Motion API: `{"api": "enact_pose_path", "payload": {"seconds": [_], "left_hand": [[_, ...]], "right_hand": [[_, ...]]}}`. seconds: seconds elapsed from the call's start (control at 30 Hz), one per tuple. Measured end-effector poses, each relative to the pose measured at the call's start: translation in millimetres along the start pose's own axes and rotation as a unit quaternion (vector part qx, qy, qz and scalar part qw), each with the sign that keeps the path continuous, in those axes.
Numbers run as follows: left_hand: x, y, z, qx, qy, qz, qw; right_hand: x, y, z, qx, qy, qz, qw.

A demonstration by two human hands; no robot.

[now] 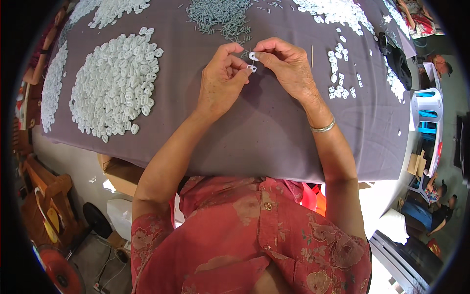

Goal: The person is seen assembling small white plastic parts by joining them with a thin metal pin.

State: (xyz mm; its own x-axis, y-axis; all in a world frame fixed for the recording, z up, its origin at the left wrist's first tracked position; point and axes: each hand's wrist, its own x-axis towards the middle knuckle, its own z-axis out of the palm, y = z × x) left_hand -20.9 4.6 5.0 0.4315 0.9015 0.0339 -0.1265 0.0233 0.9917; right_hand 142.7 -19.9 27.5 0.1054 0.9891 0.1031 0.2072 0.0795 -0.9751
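Over the far middle of the cloth-covered table, my two hands meet at small white plastic pieces. My left hand (226, 81) is closed in a pinch on a small white piece with holes (251, 68). Just above it, my right hand (286, 66) pinches a white ring-like piece (252, 56) between thumb and forefinger. Something thin and dark runs between the two pieces; what it is cannot be made out. Beyond my hands lies a heap of small grey-green rods (218, 17). A big pile of white oval pieces (115, 83) spreads out to the left of my left hand.
Right of my right hand are a thin stick (312, 56) and a loose group of white pieces (338, 73). More white pieces (338, 13) lie at the far right. A dark cloth (399, 63) rests by the right edge. Other people sit around the table.
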Motion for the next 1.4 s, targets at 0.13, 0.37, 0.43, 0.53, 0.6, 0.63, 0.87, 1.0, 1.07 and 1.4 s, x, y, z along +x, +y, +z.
{"api": "enact_pose_path", "payload": {"seconds": [0.13,0.37,0.43,0.53,0.6,0.63,0.87,1.0,1.07,1.4], "left_hand": [[-0.4,3.5,1.0,0.021,0.002,-0.016,1.0],[0.1,0.8,0.4,0.028,-0.004,-0.001,1.0],[0.1,-0.3,0.3,0.028,-0.005,0.004,1.0],[0.3,-1.8,0.2,0.029,-0.006,0.003,1.0],[0.2,-3.9,0.3,0.018,-0.008,0.012,1.0],[0.0,-3.2,0.5,0.018,-0.008,0.012,1.0],[0.2,-1.1,0.4,0.033,-0.005,0.014,0.999],[0.8,-2.8,-0.1,0.032,-0.007,0.011,0.999],[0.5,-1.4,0.3,0.033,-0.007,0.007,0.999],[1.1,-2.4,-0.3,0.04,-0.008,0.009,0.999]], "right_hand": [[0.2,2.2,-2.7,-0.019,-0.007,0.001,1.0],[0.3,-1.2,-4.8,-0.025,-0.019,0.003,1.0],[0.7,-0.7,-5.5,-0.025,-0.018,0.002,1.0],[1.0,-1.5,-5.1,-0.027,-0.017,0.004,0.999],[0.6,-1.9,-4.3,-0.028,-0.017,0.006,0.999],[1.0,-1.5,-4.1,-0.027,-0.015,0.006,0.999],[1.0,-3.0,-3.4,-0.028,-0.02,0.01,0.999],[0.9,-4.2,-3.8,-0.035,-0.022,0.01,0.999],[0.8,-4.7,-4.6,-0.044,-0.023,0.009,0.999],[1.6,-3.3,-3.4,-0.015,-0.014,0.007,1.0]]}}
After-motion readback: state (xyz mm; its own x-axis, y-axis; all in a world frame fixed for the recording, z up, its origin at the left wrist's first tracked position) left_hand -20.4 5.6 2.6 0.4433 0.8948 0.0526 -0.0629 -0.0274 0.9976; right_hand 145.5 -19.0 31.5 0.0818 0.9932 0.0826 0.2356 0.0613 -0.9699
